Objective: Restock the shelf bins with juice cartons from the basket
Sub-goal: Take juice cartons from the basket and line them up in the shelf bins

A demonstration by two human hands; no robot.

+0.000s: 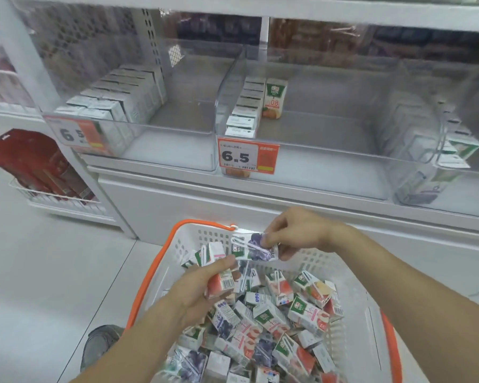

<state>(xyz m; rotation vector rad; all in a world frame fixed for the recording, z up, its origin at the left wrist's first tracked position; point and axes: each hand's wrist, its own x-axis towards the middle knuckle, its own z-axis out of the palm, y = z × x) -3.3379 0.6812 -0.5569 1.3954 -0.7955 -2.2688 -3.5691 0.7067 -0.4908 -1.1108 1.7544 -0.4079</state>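
Pinched between thumb and fingers of the right hand (293, 233), a purple carton (253, 248) is held flat above the far end of the basket (351, 338). A peach carton (219, 284) is clasped in the left hand (198, 291), palm turned down, over the heaped juice cartons (266, 327).

Two bare forearms reach into view, with no sleeves, watch or rings showing. The left hand (194, 288) and right hand (293, 233) wear no gloves. A dark grey shoe (100, 345) shows below.
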